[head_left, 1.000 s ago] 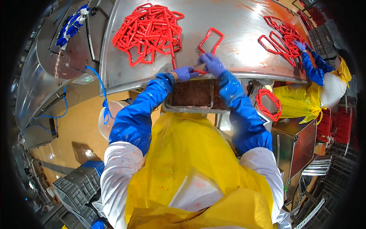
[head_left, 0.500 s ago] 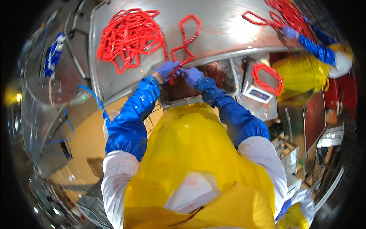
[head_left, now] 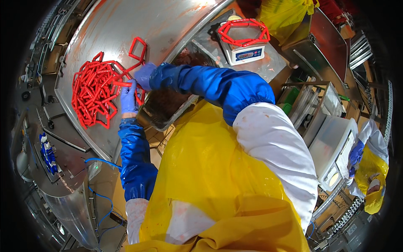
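Both my hands, in purple gloves, are at the near edge of the steel table, closed on a linked strand of thin red sausages (head_left: 133, 66). My left hand (head_left: 129, 101) has its fingers round a link beside the pile. Just to its upper right, my right hand (head_left: 145, 76) grips the same strand; its fingertips are partly hidden. An open loop of links extends beyond my hands on the metal, and a short end hangs below them. Left of my hands lies a tangled pile of red sausage links (head_left: 91, 94).
Under my hands sits a metal tray (head_left: 161, 125) with a dark red inside. A white scale (head_left: 244, 54) to the right bears a ring of sausage links (head_left: 230, 40). Another person's yellow apron (head_left: 289, 17) is beyond it. A lidded plastic bin (head_left: 331, 147) stands at right.
My view has swung to the right, so the table and pile sit further left in it. Both hands still hold the strand; my left hand has shifted toward the pile.
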Available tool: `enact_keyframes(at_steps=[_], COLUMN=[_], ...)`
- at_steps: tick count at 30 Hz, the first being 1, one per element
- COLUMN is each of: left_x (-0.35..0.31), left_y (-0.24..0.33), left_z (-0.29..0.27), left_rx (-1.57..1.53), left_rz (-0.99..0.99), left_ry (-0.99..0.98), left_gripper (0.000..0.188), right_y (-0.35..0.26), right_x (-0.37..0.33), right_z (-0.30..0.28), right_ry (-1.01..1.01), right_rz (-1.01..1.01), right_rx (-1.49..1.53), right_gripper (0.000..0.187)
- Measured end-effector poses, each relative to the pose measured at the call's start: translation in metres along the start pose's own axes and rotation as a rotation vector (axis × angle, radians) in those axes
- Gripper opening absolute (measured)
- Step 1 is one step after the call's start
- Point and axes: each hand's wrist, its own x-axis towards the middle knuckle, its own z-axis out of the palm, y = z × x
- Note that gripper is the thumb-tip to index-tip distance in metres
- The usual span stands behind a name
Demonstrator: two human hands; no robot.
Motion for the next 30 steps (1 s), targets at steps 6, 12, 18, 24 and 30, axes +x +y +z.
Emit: enact_keyframes(at_steps=[6, 12, 18, 24, 30], left_x=[-0.014, -0.010, -0.004, -0.013, -0.034], left_y=[-0.010, -0.002, 0.002, 0.007, 0.010], left_z=[0.006, -0.006, -0.028, -0.025, -0.026], left_rx=[-0.127, -0.099, 0.213, -0.064, 0.966], left_rz=[-0.535, -0.245, -0.241, -0.149, 0.636], left_ry=[-0.086, 0.070, -0.083, -0.124, 0.187], left_gripper=[0.019, 0.017, 0.019, 0.022, 0.026], right_y=[0.040, 0.028, 0.055, 0.002, -0.047], right_x=[0.060, -0.063, -0.054, -0.040, -0.055], right_z=[0.123, 0.163, 0.133, 0.037, 0.055], right_ry=[-0.022, 0.220, 0.675, 0.525, 0.348], right_rz=[-0.153, 0.138, 0.263, 0.034, -0.453], right_rx=[-0.041, 0.342, 0.733, 0.100, 0.830], right_gripper=[0.031, 0.027, 0.043, 0.026, 0.019])
